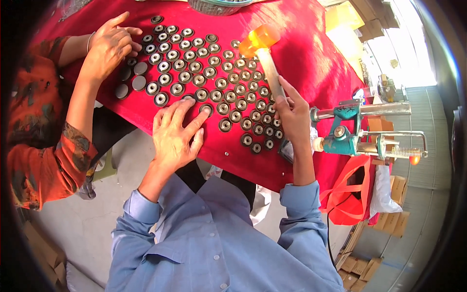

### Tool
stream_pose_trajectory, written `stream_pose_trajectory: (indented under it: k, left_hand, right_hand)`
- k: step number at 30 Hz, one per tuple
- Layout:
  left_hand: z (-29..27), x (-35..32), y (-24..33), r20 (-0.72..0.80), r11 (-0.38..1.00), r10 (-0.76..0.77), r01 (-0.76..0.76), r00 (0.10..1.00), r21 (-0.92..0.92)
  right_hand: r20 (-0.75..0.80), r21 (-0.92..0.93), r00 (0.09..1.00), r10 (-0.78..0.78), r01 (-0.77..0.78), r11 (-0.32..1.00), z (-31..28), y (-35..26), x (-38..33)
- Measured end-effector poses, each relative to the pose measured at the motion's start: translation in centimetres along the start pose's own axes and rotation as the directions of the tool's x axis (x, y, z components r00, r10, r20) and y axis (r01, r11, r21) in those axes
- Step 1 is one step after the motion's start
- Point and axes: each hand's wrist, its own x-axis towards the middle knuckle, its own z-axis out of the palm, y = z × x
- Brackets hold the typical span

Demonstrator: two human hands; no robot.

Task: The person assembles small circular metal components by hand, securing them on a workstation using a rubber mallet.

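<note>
My right hand (293, 113) is wrapped round the wooden handle of a mallet (270, 73). Its translucent orange-yellow head is raised toward the far side, above the edge of a spread of small round metal parts. Several of these ring-shaped parts (177, 89), dark-rimmed with a shiny centre and a hole, lie in loose rows on a red cloth (311, 58). My left hand (174, 134) rests at the near edge of the rows, fingers apart, with fingertips on two parts. Some plain grey discs (139, 82) lie to the left.
At the left, another person's hands (109, 46) meet over the cloth beside the discs. A teal machine with steel bars (343, 131) stands at the right edge, above a red bag (348, 199). A basket (219, 7) sits at the far edge; cardboard boxes (357, 267) are on the floor.
</note>
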Motion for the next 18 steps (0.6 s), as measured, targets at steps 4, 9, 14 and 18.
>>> stream_pose_trajectory:
  k: [4,9,14,18]
  left_hand:
    - [0.0,-0.2,0.0,0.007,1.000,-0.004,0.004,1.000,0.010]
    - [0.1,0.1,0.2,0.010,1.000,-0.001,0.001,1.000,0.015]
    - [0.0,-0.5,0.2,0.033,1.000,-0.004,0.004,0.999,0.001]
    - [0.1,-0.2,0.2,0.027,1.000,-0.009,0.009,1.000,0.013]
  right_hand:
    - [-0.032,0.192,0.998,-0.063,0.068,0.979,-0.3,-2.5,-1.0]
    - [-0.028,0.001,0.972,-0.232,0.232,0.973,1.9,0.1,-0.6]
    - [0.067,0.038,0.985,-0.160,0.158,0.987,2.5,0.7,0.2]
    - [0.008,0.126,0.998,-0.054,0.053,0.991,0.2,-2.3,-2.0]
